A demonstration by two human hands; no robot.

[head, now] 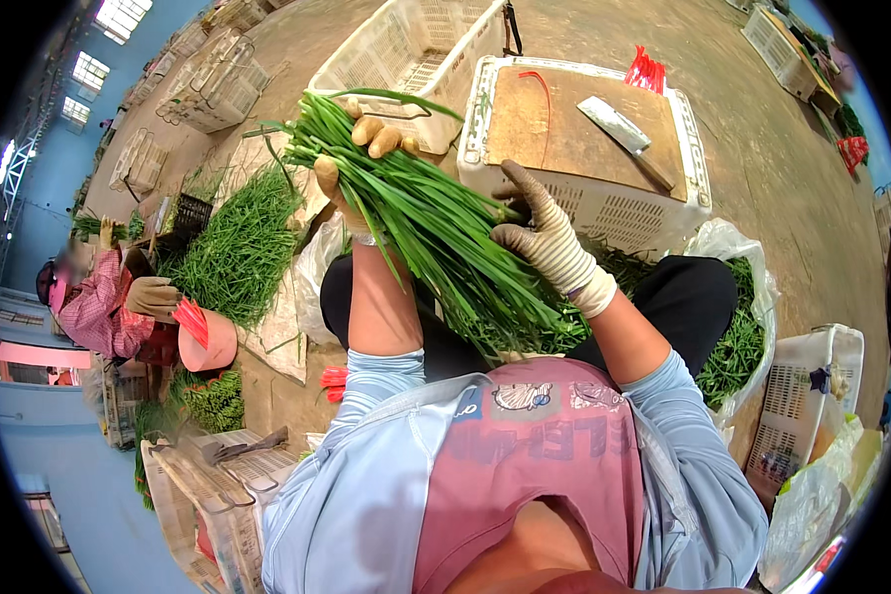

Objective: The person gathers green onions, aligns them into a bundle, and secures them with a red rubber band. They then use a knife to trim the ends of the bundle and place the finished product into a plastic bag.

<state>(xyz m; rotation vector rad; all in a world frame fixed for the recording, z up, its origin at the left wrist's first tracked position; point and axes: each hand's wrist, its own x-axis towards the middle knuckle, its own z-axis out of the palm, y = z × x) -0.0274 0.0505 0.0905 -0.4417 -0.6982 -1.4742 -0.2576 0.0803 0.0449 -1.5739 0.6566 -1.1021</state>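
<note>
My left hand (367, 152), in a tan glove, grips a thick bunch of long green leaves (431, 215) that look like garlic chives. The bunch slants down to the right across my lap, its leafy ends spread. Beside its right edge is my right hand (538, 230), in a striped knit glove with dark, soiled fingers. Its index finger points up while the others curl; whether a leaf is pinched there is hard to see. Ahead, a cleaver (624, 134) lies on a wooden board (520, 111) atop an upturned white plastic crate (594, 215), near red ties (646, 70).
A white crate (408, 67) stands ahead. Loose greens (237, 237) are heaped at left, near a pink bucket (208, 341) and a co-worker (104, 304). A plastic bag of greens (739, 334) sits at my right, with another crate (802, 401) beyond it.
</note>
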